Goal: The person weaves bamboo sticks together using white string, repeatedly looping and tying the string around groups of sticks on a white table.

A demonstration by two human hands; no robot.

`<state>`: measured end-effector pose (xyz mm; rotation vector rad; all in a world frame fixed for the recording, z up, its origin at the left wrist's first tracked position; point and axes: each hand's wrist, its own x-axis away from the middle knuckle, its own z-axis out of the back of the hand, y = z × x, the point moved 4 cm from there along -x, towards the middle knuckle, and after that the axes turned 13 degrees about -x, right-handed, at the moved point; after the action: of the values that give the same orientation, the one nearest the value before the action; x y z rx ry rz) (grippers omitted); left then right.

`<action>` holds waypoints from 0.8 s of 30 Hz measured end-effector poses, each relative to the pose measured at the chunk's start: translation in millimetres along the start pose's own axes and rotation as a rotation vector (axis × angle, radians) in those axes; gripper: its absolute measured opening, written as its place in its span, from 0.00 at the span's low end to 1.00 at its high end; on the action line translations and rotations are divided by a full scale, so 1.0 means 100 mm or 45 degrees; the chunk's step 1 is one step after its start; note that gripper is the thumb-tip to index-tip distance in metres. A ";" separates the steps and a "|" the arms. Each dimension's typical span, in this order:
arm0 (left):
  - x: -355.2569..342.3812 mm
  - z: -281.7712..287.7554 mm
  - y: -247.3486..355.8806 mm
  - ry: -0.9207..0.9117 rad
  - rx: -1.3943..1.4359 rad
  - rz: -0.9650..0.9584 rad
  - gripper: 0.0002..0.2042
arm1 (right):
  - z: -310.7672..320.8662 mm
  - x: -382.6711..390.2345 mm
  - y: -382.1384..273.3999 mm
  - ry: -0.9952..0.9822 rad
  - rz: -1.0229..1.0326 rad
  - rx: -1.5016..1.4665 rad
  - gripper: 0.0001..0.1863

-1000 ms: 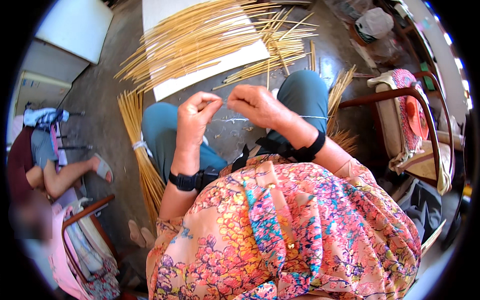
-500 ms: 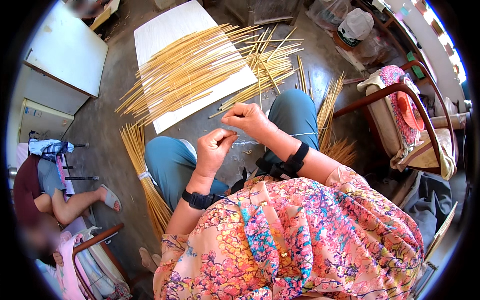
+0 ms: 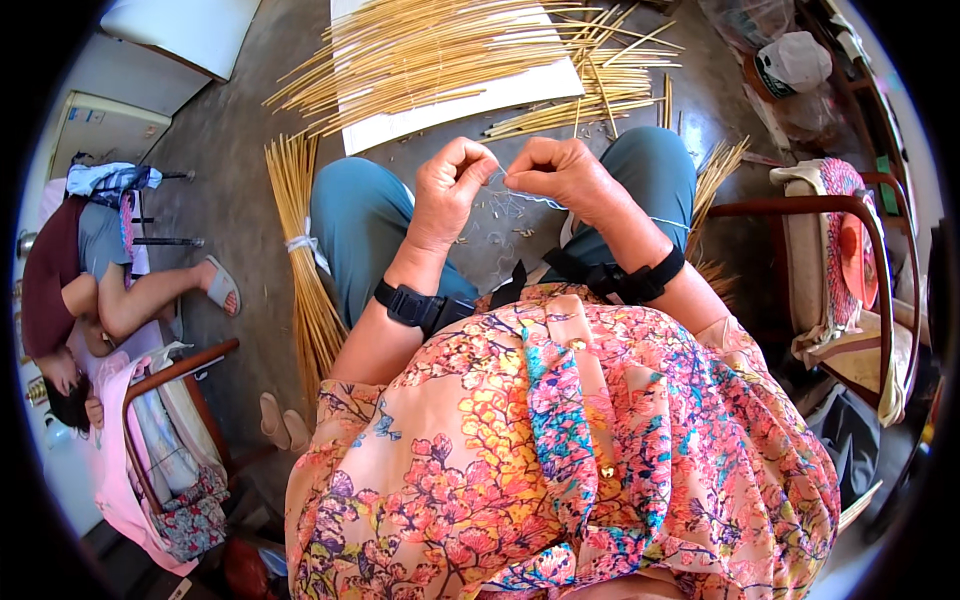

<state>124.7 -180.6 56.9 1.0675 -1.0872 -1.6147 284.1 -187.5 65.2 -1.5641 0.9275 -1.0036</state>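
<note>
My left hand (image 3: 447,190) and my right hand (image 3: 560,172) are raised close together over my knees, fingertips nearly touching. Both pinch a thin pale thread (image 3: 530,197) that runs between them and trails toward my right knee. Each wrist wears a black strap. Ahead on the floor, many thin yellow bamboo sticks (image 3: 450,50) lie spread over a white sheet (image 3: 520,92). A tied bundle of sticks (image 3: 300,250) lies beside my left leg.
A wooden chair with a cushion (image 3: 835,250) stands at my right. More sticks (image 3: 715,170) fan out by my right knee. Another person (image 3: 90,290) sits at the left near a chair draped with clothes (image 3: 160,440). Plastic bags (image 3: 790,60) sit at the far right.
The view has tilted and drawn nearer to the hands. Both hands have stayed together on the thread, shifting slightly as they work it between the fingertips.
</note>
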 end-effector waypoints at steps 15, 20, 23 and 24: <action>0.04 -0.01 -0.03 -0.104 0.271 0.126 0.03 | 0.02 0.06 -0.09 0.173 0.036 -0.262 0.05; 0.02 -0.02 -0.05 -0.135 0.294 0.096 0.03 | 0.06 0.05 -0.05 0.172 0.008 -0.261 0.06; 0.03 -0.02 -0.05 -0.156 0.300 0.111 0.03 | 0.05 0.05 -0.04 0.170 -0.005 -0.302 0.06; 0.03 -0.02 -0.05 -0.152 0.300 0.115 0.03 | 0.05 0.05 -0.04 0.167 -0.010 -0.303 0.06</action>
<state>124.7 -183.1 51.6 1.0662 -1.4135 -1.5209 290.5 -189.2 69.6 -1.7140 1.1672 -1.0404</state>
